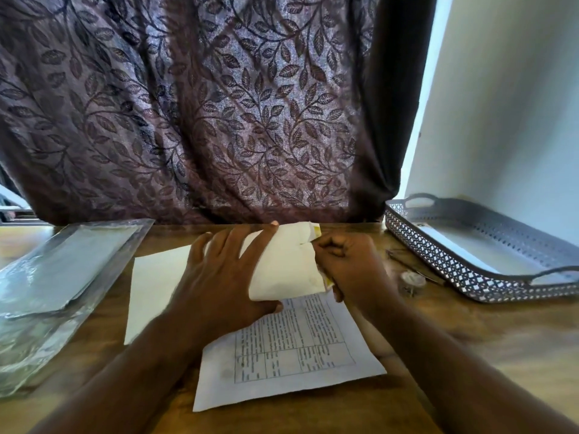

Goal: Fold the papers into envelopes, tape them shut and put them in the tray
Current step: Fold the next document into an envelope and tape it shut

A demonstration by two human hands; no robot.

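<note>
A folded white paper envelope (285,264) lies near the table's far middle. My left hand (219,274) rests flat on its left part, fingers spread and straight. My right hand (347,264) is curled at the envelope's right edge and pinches a fold there, where a yellowish strip shows. Beneath lie a plain white sheet (153,286) and a printed sheet with a table (291,352). The grey perforated tray (488,249) stands at the right with a white sheet inside it.
A clear plastic sleeve with papers (56,277) lies at the left. A small roll of clear tape (412,281) and a thin pen-like tool (413,267) sit between my right hand and the tray. A leaf-patterned curtain hangs behind the wooden table (470,333).
</note>
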